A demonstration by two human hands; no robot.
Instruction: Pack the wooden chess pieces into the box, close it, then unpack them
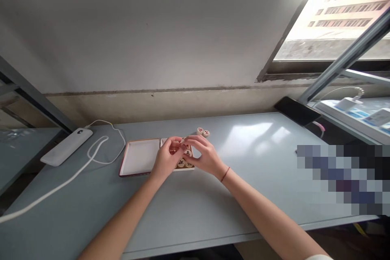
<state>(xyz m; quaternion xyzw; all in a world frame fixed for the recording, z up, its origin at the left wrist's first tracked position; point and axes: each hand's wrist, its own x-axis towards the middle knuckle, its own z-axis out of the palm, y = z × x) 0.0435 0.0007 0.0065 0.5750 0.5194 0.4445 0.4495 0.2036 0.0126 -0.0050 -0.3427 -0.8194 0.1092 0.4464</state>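
Note:
Round wooden Chinese chess pieces [184,158] with red and dark characters lie packed in a shallow box tray [185,169] on the grey table [243,195]. My left hand [167,158] and my right hand [202,155] meet above the tray, and their fingertips curl together over the pieces. The fingers hide much of the tray, so I cannot tell if either hand holds a piece. Two loose pieces [202,132] sit on the table just past the tray. A white-lined box lid [139,157] lies to the left of the tray, next to my left hand.
A white power bank [66,146] with a looped white cable [105,150] lies at the table's left. A black phone [297,110] rests at the far right edge. A blurred patch covers the right foreground. A wall and a bright window stand behind the table.

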